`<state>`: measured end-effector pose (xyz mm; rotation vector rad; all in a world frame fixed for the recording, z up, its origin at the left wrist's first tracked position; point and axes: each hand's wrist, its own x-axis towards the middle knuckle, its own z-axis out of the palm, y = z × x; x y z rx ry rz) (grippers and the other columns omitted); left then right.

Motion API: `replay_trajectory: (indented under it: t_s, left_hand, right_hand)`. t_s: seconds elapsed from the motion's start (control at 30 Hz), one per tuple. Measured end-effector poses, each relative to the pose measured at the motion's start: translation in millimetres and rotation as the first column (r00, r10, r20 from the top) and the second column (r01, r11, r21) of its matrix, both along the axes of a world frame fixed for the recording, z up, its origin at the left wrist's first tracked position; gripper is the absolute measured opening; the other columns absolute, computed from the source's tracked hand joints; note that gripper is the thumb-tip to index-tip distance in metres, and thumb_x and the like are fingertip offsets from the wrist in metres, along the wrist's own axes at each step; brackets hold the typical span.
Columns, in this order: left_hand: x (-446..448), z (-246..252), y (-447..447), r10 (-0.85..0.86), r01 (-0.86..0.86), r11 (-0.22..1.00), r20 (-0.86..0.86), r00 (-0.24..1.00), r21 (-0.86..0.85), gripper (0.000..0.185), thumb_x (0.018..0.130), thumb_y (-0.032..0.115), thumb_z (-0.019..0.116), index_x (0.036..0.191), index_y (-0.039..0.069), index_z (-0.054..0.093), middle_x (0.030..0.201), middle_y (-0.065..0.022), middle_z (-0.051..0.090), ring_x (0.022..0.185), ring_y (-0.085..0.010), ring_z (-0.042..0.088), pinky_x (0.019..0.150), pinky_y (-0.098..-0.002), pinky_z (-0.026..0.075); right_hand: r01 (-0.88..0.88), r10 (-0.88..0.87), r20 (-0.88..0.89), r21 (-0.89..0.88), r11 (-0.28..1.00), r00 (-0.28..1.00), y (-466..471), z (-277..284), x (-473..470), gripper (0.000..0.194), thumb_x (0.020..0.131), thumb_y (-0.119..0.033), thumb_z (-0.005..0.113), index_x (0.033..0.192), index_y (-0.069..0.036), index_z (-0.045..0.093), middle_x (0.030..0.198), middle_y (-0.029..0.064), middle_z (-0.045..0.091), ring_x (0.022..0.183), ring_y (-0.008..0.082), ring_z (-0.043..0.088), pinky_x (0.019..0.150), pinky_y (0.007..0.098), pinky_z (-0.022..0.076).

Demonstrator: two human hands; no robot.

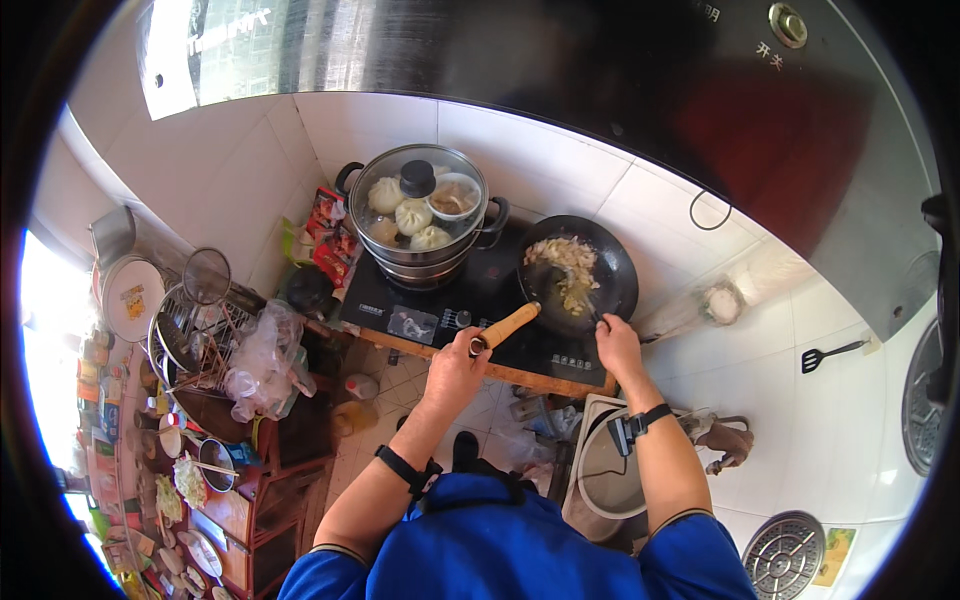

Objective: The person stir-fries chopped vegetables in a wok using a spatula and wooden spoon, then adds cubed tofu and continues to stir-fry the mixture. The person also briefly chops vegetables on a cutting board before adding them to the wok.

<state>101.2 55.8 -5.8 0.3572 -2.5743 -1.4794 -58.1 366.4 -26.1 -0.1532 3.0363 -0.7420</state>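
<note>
My left hand (456, 367) grips the end of the wooden handle (510, 325) of a black wok (624, 264). The wok rests on the right side of a black glass-top double cooktop (495, 352). My right hand (618, 345) is closed on a utensil whose thin metal part reaches into the wok; its working end is hard to make out. Chopped pale food (567, 259) lies in the wok, with yellowish pieces lower down. On the cooktop's left side stands a steel steamer (420, 268) under a glass lid (450, 159), holding several buns (412, 216) and a bowl of food (454, 196).
A range hood (562, 67) overhangs the cooktop. Red food packets (334, 255) lean left of the steamer. A dish rack (217, 352) and plastic bags (270, 367) stand at left, above a crowded shelf. A large pale basin (607, 472) sits below my right forearm. A black slotted turner (829, 355) hangs at right.
</note>
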Motion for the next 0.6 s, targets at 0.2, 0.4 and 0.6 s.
replay_trajectory:
  t_s: [0.2,0.4,0.6]
  left_hand:
    - [1.1,5.6,-7.5,-0.032,0.032,0.997,-0.01,0.999,-0.065,0.043,0.1,0.016,0.077,0.14,0.005,0.063,0.109,-0.0162,0.079,0.101,-0.0396,0.076,0.089,-0.0494,0.061]
    - [3.1,8.0,-3.3,-0.031,0.033,0.998,0.028,0.999,-0.046,0.042,0.1,0.016,0.076,0.139,0.006,0.064,0.111,-0.0183,0.079,0.105,-0.0417,0.075,0.091,-0.0495,0.06]
    - [4.2,4.3,-3.9,-0.042,0.04,0.997,-0.034,0.999,-0.066,0.043,0.099,0.015,0.078,0.139,0.007,0.064,0.108,-0.0126,0.078,0.101,-0.0379,0.074,0.089,-0.0509,0.059]
  right_hand:
    - [0.104,-0.105,-0.08,-0.022,0.994,0.991,34.4,9.7,-24.9,0.037,0.108,-0.03,0.06,0.131,-0.004,0.074,0.117,0.0262,0.077,0.112,0.0489,0.071,0.097,0.0554,0.0565]
    - [0.071,-0.065,-0.054,0.127,0.989,0.996,16.5,4.1,-26.8,0.035,0.108,-0.031,0.059,0.126,-0.005,0.073,0.113,0.0275,0.077,0.11,0.0492,0.071,0.096,0.0581,0.0566]
    - [-0.156,0.105,0.194,0.272,0.95,0.975,45.0,71.9,-2.1,0.034,0.106,-0.032,0.062,0.127,-0.009,0.076,0.113,0.0203,0.079,0.111,0.0458,0.072,0.095,0.0548,0.0577]
